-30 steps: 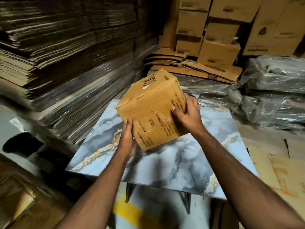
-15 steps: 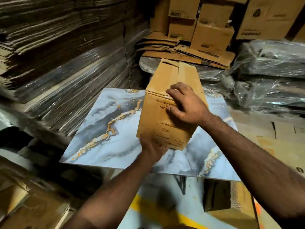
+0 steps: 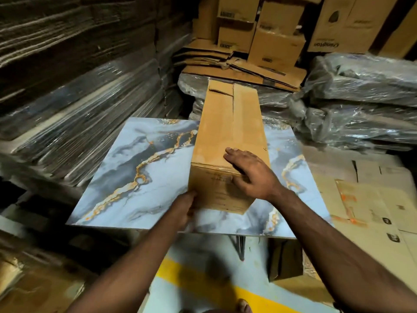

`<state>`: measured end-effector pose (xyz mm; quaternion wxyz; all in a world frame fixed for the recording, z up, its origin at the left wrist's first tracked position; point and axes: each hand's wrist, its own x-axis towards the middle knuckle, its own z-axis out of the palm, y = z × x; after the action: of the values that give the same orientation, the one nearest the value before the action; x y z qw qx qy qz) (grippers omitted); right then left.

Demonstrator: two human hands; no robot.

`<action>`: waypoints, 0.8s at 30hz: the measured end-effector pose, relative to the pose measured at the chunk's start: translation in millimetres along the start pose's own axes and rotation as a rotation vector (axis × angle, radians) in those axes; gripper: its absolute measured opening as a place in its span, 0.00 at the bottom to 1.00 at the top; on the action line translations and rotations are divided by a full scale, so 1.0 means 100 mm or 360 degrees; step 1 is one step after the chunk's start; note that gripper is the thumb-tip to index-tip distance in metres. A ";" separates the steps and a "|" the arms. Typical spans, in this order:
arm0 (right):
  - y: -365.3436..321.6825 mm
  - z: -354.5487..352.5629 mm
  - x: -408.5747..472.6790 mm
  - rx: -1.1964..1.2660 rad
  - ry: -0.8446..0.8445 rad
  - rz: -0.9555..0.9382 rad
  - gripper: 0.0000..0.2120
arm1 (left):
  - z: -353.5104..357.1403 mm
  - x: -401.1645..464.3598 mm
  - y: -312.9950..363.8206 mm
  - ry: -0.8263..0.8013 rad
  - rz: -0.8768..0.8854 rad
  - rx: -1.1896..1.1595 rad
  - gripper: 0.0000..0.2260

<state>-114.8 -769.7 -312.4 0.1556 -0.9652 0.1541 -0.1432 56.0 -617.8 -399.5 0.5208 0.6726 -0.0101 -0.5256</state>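
Left hand (image 3: 184,207) braces the near bottom corner of the cardboard box (image 3: 228,132); its fingers are blurred, so grip or push, I can't tell. Right hand (image 3: 250,175) lies flat on top, fingers straight, pinning it square to the marbled table (image 3: 140,177) underneath. Beyond the fingertips, flattened cartons (image 3: 237,66).

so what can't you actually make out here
Head view only:
Fingers of the left hand: hidden behind a near corner of the box, so its grip is unclear.
Print on the box's near face: blurred, partly covered by the right hand.
Inside of the box: flaps closed.
Legs of the table: mostly hidden under its top.
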 end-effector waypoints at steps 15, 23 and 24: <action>-0.13 0.09 0.20 -0.0396 0.0239 0.0368 0.24 | 0.38 -0.21 1.36 0.0340 0.0782 0.1934 0.42; -0.01 -0.13 0.74 -0.0206 0.0381 0.0579 0.19 | 1.00 -0.06 1.69 0.0682 0.0400 0.2067 0.57; 0.02 -0.14 0.83 -0.0059 0.0461 0.0637 0.18 | 1.05 -0.02 1.74 0.0711 0.0336 0.2058 0.57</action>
<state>-43.9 -803.2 -281.5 0.1395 -0.8875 0.3656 -0.2435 72.7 -768.3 -264.3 0.0533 0.9356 -0.2794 -0.2094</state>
